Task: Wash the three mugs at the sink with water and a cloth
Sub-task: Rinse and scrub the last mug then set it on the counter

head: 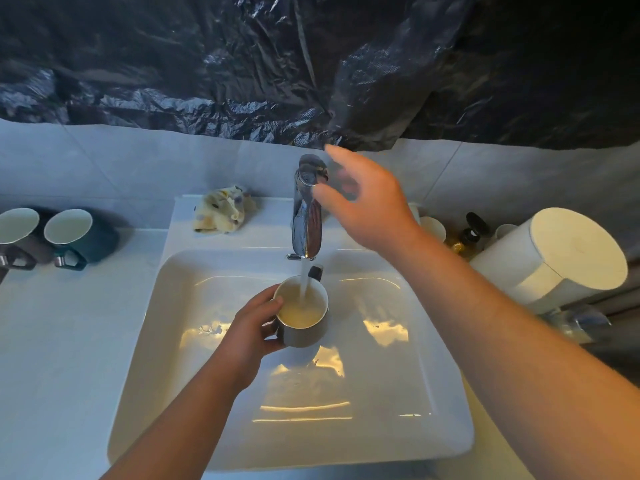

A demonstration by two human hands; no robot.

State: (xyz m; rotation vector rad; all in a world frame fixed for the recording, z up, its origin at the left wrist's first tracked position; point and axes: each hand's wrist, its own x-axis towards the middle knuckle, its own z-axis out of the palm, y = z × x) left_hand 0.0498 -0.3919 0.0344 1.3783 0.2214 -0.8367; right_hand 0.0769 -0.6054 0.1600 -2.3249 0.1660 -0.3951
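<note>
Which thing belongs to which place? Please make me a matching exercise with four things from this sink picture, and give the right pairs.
Things
1. water-filled mug
2. teal mug
3. cloth
4. right hand

Places
a. on the counter, left of the sink
b. on the sink's back ledge, left of the tap
c. in the left hand, under the running water
d. raised beside the top of the tap

Pairs: 1-c, 2-a, 3-b, 4-d
</note>
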